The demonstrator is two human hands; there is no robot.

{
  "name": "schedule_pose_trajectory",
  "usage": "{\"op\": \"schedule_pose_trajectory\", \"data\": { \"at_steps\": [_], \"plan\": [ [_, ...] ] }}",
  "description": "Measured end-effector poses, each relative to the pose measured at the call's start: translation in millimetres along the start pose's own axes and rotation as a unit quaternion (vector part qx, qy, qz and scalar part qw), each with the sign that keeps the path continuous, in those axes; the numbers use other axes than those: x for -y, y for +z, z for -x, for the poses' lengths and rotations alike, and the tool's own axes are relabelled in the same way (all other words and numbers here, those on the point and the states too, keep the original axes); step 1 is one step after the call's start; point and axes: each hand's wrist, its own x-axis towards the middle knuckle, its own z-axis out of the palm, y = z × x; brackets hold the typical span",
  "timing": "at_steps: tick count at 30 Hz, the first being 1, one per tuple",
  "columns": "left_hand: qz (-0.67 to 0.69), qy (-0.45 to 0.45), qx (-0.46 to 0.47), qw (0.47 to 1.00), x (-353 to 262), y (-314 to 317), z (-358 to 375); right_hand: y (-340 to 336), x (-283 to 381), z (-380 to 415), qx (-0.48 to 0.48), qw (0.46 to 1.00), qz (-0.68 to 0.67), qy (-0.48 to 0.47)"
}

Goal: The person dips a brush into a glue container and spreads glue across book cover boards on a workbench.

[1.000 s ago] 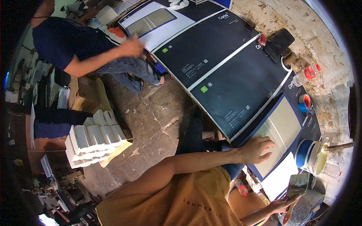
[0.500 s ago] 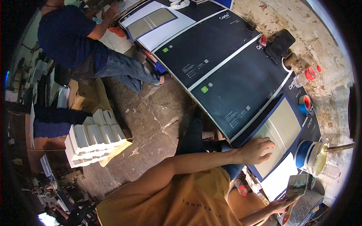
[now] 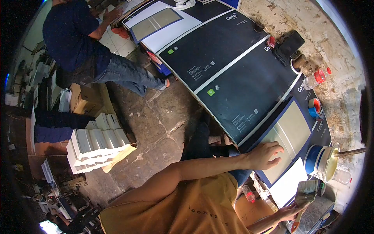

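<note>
**Left hand flat on the printed sheet, right hand gripping a brush**

We start at nine o'clock, where stacks of white boxes (image 3: 97, 144) sit on the stone floor (image 3: 156, 124) beside a brown carton (image 3: 87, 97). At eleven o'clock a co-worker in a dark blue shirt (image 3: 72, 35) bends over the far end of the tabletop (image 3: 272, 15), one hand on the things there.

Toward the middle, a row of dark printed sheets (image 3: 218, 50) runs from twelve o'clock down to four o'clock along the tabletop. Our left hand (image 3: 267, 154) lies at about four o'clock, fingers spread and pressed flat on the beige panel of the nearest sheet (image 3: 290, 130), at its lower left part. The forearm reaches across from our yellow shirt (image 3: 187, 206).

At five o'clock our right hand (image 3: 290, 213) is closed around the handle of a wide paintbrush (image 3: 306, 191), bristles pointing up, held just beside the sheet's lower white corner. Just past it, at four o'clock, stands a blue and white bucket (image 3: 317, 160) of pale glue with a stick (image 3: 350, 151) resting in it, touching the sheet's edge.

Farther right, at three o'clock, rolls of tape (image 3: 314, 107) lie near the edge. At two o'clock we see a clear bottle with a red cap (image 3: 315, 78) on its side, and near it a black device (image 3: 290, 45).
</note>
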Motion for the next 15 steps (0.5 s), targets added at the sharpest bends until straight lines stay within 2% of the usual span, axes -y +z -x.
{"op": "schedule_pose_trajectory", "data": {
  "at_steps": [2,3,6,9,11,13,14,15],
  "plan": [
    [-0.009,0.003,0.002,1.000,0,0,0,-8,-10,-4,0.023,0.998,0.054,-0.027],
    [-0.012,0.000,0.005,1.000,0,-1,0,-27,-37,-12,0.050,0.992,0.100,-0.061],
    [-0.012,-0.004,0.005,1.000,-2,-2,-1,-36,-48,-16,0.074,0.982,0.143,-0.101],
    [0.004,-0.003,-0.007,1.000,-1,0,0,-29,-28,-10,0.061,0.982,0.155,-0.084],
    [0.013,-0.010,-0.005,1.000,0,3,0,-12,-12,-6,0.034,0.993,0.102,-0.049],
    [-0.002,-0.008,-0.032,0.999,5,1,2,-5,3,-6,-0.023,1.000,-0.007,-0.008],
    [0.006,-0.002,-0.031,1.000,7,5,2,-28,-17,-17,0.039,0.997,0.063,-0.015],
    [-0.022,0.007,-0.021,1.000,4,1,1,-36,-17,-18,0.035,0.996,0.084,-0.009]
  ]
}}
